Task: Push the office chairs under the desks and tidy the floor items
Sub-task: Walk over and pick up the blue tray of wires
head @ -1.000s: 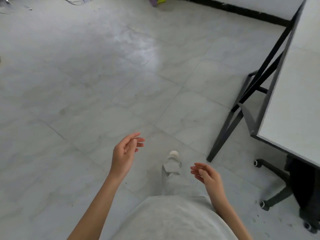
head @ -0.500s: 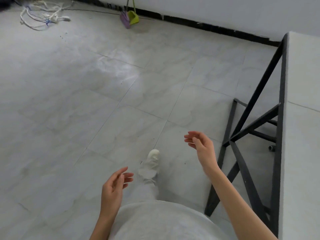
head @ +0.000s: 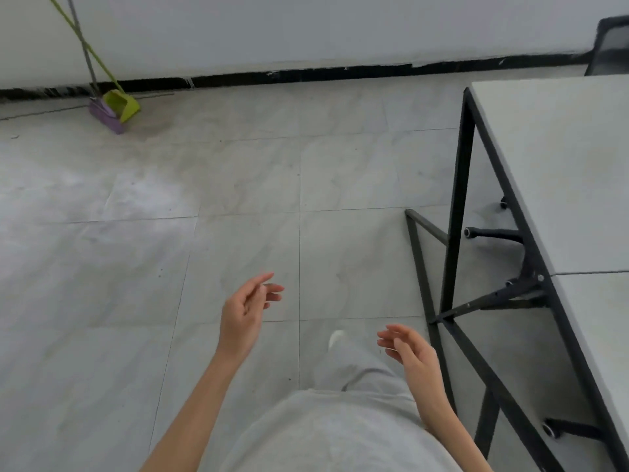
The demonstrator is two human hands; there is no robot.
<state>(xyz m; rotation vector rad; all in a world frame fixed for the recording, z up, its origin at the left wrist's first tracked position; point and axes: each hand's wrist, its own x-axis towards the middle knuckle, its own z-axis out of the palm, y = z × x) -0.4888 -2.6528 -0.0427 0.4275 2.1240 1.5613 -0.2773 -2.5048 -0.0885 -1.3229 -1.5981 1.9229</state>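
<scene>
The office chair legs (head: 493, 233) with their casters sit tucked under the desk (head: 558, 172) at about 3 o'clock from you, and another caster leg (head: 568, 429) pokes out lower down around 4 o'clock, also beneath the desktop. There's a second chair's dark mesh back (head: 611, 42) up at 1 o'clock, behind the desk's far edge, near the wall.

The desk itself has a pale grey top on a black metal frame (head: 459, 206) with diagonal braces, running down the right side of your view.

Both your hands are empty. Your left hand (head: 246, 313) is out in front with fingers loosely spread, gripping nothing. Your right hand (head: 410, 352) is lower and nearer the desk frame, fingers relaxed and apart too, not touching it.

Floor (head: 238, 199) is large light-grey tiles, a bit dusty-looking toward 11 o'clock. White wall (head: 306, 28) with a black baseboard (head: 306, 76) across the top. Over at 10 o'clock a purple broom (head: 105, 117) and a lime-green dustpan (head: 121, 103) lean against the wall, touching each other; can't tell if anything's in the dustpan.

Your white shoe (head: 336, 337) is stepping forward between your hands.
</scene>
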